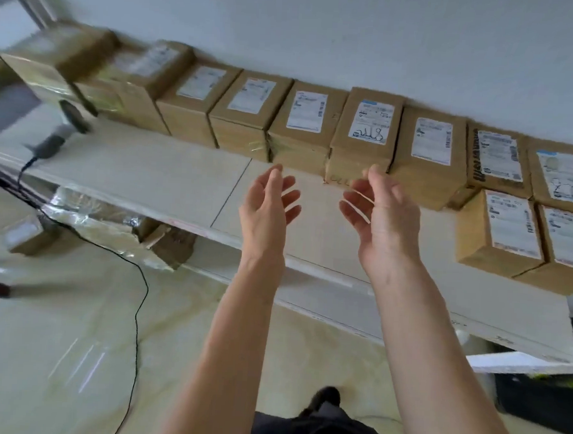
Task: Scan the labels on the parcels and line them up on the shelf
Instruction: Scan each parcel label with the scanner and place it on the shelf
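Nearest the camera, both forearms are reaching up and forward over the front edge of the shelf [167, 177]. The left hand [267, 206] and right hand [380, 208] are hanging above its bare front strip, palms facing each other, each grip spread with relaxed fingers and holding nothing. Just beyond the fingertips, a parcel [365, 138] is standing in the row [251, 105] along the back edge against the wall, its label [370, 121] facing up and its long axis running front to back, away from the person. It is lying straight ahead of the gap between the hands, slightly toward the right one, so the right hand appears nearer and a two-handed take looks likely. Toward the right end, two more parcels [500, 228] are sitting forward of the row, near the front edge. At the far left end a corded scanner [55, 138] is resting on the shelf, blurred.
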